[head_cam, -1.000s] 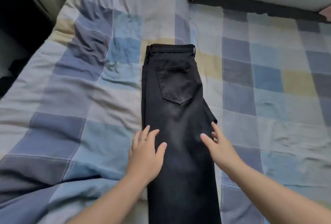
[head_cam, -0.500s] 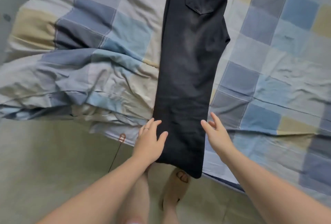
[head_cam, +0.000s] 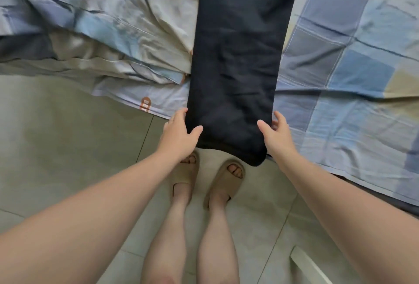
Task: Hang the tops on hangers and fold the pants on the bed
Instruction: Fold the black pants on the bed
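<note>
At the bed's [head_cam: 351,68] near edge, your left hand [head_cam: 179,135] and right hand [head_cam: 275,135] pinch the overhanging pants' [head_cam: 238,56] sides; lift unevenly and the fold could skew or slide off.

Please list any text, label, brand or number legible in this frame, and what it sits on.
"DE…": white capitals printed sideways on an orange tag at the hem of the bed sheet. Only the first letters can be guessed; the rest is blurred and cut off.
No writing shows on the black pants or the slippers.
</note>
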Demonstrator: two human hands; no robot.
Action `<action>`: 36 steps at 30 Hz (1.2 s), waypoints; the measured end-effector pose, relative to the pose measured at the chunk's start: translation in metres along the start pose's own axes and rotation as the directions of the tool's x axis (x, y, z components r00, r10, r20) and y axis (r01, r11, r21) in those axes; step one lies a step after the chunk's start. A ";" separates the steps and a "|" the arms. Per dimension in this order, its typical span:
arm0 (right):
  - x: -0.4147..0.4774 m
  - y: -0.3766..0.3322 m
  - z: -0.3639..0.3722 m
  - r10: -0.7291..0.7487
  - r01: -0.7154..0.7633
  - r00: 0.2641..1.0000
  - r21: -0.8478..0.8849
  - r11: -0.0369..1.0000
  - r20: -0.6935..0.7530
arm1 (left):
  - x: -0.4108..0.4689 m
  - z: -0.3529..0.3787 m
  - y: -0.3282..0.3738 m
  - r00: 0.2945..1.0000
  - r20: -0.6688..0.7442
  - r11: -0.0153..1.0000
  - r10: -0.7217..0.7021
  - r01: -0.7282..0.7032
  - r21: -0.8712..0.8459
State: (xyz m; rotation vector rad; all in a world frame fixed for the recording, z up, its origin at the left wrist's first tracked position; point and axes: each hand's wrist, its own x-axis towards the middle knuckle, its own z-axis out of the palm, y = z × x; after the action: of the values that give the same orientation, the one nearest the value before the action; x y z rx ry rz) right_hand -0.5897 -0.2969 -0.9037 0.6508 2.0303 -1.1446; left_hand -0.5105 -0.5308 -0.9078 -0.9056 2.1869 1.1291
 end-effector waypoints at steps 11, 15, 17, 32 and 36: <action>0.023 0.031 0.016 0.034 -0.036 0.999 0.168 0.985 0.019 | 0.032 0.018 0.000 0.997 0.002 0.977 -0.075 0.074 -0.201; 0.000 0.057 0.019 0.091 -0.101 0.992 0.123 0.987 0.084 | 0.014 0.012 -0.017 0.993 0.080 0.980 -0.086 0.098 -0.172; -0.014 0.067 0.020 0.131 -0.143 0.987 0.131 0.981 0.095 | 0.001 0.008 -0.027 0.990 0.117 0.981 -0.077 0.095 -0.166; -0.165 0.084 0.013 0.302 -0.302 0.952 0.343 0.889 0.055 | -0.133 0.001 -0.035 0.943 0.197 0.921 -0.268 0.311 -0.234; -0.205 0.058 0.002 0.285 -0.294 0.955 0.371 0.881 0.079 | -0.169 -0.024 -0.014 0.943 0.202 0.936 -0.266 0.303 -0.181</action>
State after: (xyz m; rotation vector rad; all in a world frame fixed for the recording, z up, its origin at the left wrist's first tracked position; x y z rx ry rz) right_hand -0.4205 -0.2879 -0.7752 1.0898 1.6286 -1.3624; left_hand -0.3941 -0.5023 -0.7859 -1.1272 1.7515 1.2565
